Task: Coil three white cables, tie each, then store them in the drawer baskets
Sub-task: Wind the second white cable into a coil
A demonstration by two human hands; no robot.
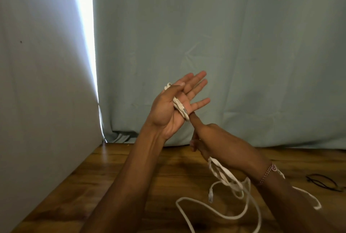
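A glossy wooden table is backed by grey curtain; white cable is thumb-pinned in the flat-fingered left hand, its slack gripped by the right hand.

- Both forearms were bare; no sleeves showed.
- Left hand carried no rings or watch.
- Right hand wore a thin beaded bracelet, pinkish, with a small loop charm, at the wrist.

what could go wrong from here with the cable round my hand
1. The left hand has straight fingers, and only its thumb pins the white cable, so the turns may slip off.
2. The loose cable on the wooden table loops under the right hand and could tangle or snag while winding.
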